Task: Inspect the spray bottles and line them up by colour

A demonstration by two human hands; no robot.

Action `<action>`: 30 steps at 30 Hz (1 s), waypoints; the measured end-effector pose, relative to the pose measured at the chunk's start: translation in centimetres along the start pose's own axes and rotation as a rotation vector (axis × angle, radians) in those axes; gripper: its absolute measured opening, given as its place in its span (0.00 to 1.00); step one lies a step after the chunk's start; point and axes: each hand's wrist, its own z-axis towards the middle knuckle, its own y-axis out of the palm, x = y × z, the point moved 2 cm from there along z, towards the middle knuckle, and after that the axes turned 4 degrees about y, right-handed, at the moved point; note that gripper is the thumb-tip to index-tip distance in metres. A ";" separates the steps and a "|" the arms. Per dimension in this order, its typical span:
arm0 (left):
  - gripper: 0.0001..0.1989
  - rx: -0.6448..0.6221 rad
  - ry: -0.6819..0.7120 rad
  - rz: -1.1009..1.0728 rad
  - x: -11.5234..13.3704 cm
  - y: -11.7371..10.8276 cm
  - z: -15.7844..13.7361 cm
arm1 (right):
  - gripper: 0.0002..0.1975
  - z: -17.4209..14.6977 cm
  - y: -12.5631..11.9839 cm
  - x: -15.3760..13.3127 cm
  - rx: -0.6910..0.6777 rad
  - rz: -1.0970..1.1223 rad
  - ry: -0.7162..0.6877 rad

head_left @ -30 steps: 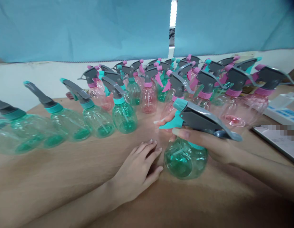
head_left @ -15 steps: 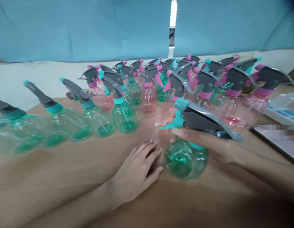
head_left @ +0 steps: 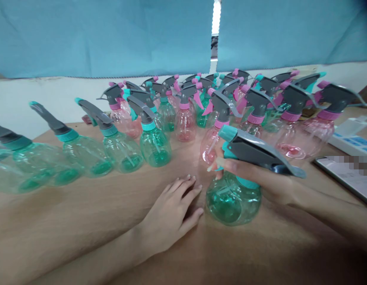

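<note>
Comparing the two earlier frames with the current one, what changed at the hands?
The right hand's fingers drew back, pulling the teal trigger in toward the neck of the green spray bottle, which shifted slightly rightward. Nothing was picked up or let go. The left hand stayed on the table; the standing bottles look unmoved.

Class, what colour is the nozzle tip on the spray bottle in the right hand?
Turquoise. The nozzle tip shows clearly in the head view, the only one.
</note>
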 end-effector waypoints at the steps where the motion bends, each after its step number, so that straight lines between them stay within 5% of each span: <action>1: 0.22 0.000 0.001 0.000 0.0 0.0 0.0 | 0.08 -0.1 -0.1 0.3 0.004 -0.008 0.016; 30: 0.22 -0.033 -0.007 0.004 0.0 -0.1 0.0 | 0.11 0.2 0.6 -0.4 -0.091 0.048 -0.017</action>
